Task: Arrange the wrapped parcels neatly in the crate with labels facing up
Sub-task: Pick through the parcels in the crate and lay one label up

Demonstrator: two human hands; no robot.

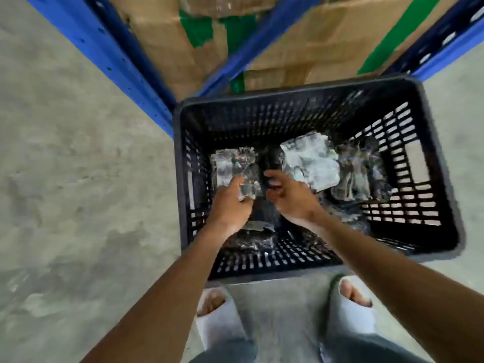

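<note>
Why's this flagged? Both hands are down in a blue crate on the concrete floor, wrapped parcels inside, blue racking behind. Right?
Nearly. The crate is black, not blue; the head view shows only the racking behind it is blue. The rest holds: left hand and right hand are both down inside it among the wrapped parcels, and it stands on the concrete floor.

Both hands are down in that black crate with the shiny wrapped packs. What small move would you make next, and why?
Probably set the dark parcel, which the right hand grips, flat into the gap between the left parcel under the left hand and the pale parcel. That slot of the crate looks open. Blur hides any labels.
</note>
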